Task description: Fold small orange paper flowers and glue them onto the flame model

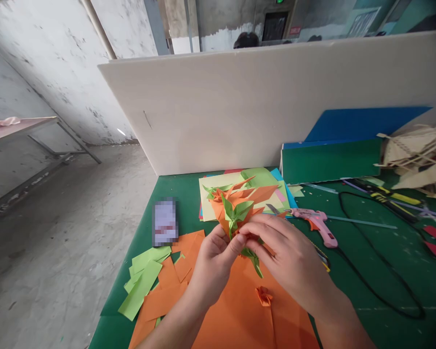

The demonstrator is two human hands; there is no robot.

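Observation:
Between my two hands is a folded paper flower (237, 212) with pointed orange petals and green leaves. My left hand (216, 264) closes around its lower left side, thumb pressed on the front. From the right, the fingertips of my right hand (292, 257) pinch the same piece near its middle. The held part is partly hidden by the fingers. Below the hands lies a large orange paper sheet (228, 315). A small folded orange paper piece (264, 295) rests on that sheet, near my right wrist.
Green and orange paper strips (143, 286) lie at left, below a phone (165, 223). Behind the flower are stacked coloured sheets (207, 198). At right, a pink glue gun (323, 230) trails a black cable (378, 286). A tall white board (232, 111) stands along the table's back.

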